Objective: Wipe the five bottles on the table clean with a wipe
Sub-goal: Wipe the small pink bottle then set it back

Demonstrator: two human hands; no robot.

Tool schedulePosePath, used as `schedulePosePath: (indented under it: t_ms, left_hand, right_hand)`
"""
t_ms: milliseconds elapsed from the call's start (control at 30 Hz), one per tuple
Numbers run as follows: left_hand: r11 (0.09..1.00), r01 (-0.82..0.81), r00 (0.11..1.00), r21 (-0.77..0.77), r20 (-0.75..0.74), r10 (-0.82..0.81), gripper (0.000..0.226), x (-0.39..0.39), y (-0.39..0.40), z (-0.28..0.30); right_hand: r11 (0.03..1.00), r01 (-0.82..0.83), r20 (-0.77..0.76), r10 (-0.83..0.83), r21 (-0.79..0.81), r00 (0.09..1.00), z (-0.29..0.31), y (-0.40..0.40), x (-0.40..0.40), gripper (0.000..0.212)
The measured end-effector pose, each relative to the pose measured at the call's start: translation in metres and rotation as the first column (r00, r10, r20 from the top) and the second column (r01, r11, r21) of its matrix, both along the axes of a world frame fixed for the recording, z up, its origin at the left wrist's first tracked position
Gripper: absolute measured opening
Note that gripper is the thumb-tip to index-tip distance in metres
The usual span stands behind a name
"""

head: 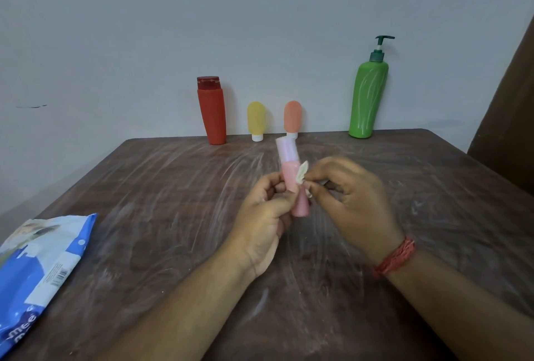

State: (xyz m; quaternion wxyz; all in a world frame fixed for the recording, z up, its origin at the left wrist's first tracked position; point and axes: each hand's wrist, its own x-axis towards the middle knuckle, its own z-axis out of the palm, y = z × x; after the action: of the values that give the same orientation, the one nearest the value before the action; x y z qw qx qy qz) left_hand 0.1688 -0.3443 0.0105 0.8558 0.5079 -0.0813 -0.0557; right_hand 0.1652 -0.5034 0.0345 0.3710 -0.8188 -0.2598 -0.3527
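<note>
My left hand (264,213) grips the pink bottle (290,180) above the table's (173,201) middle; my right hand (344,190) pinches the wipe (302,173) against it.

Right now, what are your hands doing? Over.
Left hand grips pink bottle. Right hand pinches wipe against it. Four bottles wait by wall. Nothing blocking.

Bare forearms, no sleeves in frame. Left hand (261,216): no ring, watch or band visible. Right hand (351,197): red-orange thread band (394,258) at the wrist, several strands wrapped side by side, slightly frayed look. No gloves. Nails short where visible.
</note>
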Motion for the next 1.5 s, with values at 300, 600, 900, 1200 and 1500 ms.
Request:
schedulePosePath:
  t_ms: [300, 600, 900, 1200, 1500]
  left_hand:
    - [0.988, -0.089, 0.995, -0.127, -0.061, 0.081, 0.024, 0.007, 0.01, 0.005]
    - [0.958, -0.056, 0.994, -0.282, -0.105, 0.027, 0.033, 0.005, 0.009, 0.008]
    - [0.998, 0.045, 0.999, 0.042, -0.015, -0.044, 0.016, 0.0, 0.004, 0.003]
    - [0.945, -0.087, 0.99, 0.317, 0.137, 0.045, 0.025, 0.003, 0.003, 0.0]
    - [0.754, -0.167, 0.968, 0.635, 0.252, 0.002, 0.019, -0.001, 0.001, 0.0]
  right_hand:
    - [0.947, -0.087, -0.003, 0.091, -0.308, 0.996, 0.0, 0.007, -0.006, 0.009]
    - [0.953, -0.058, 0.014, 0.065, -0.298, 0.998, -0.001, 0.007, -0.005, 0.004]
    - [0.978, 0.097, 0.093, -0.08, -0.187, 0.992, 0.002, 0.002, -0.001, 0.007]
    - [0.961, 0.11, 0.131, -0.079, -0.254, 0.988, 0.001, -0.001, 0.001, 0.009]
    - [0.956, 0.171, 0.149, -0.139, -0.237, 0.979, 0.003, -0.015, 0.008, 0.01]
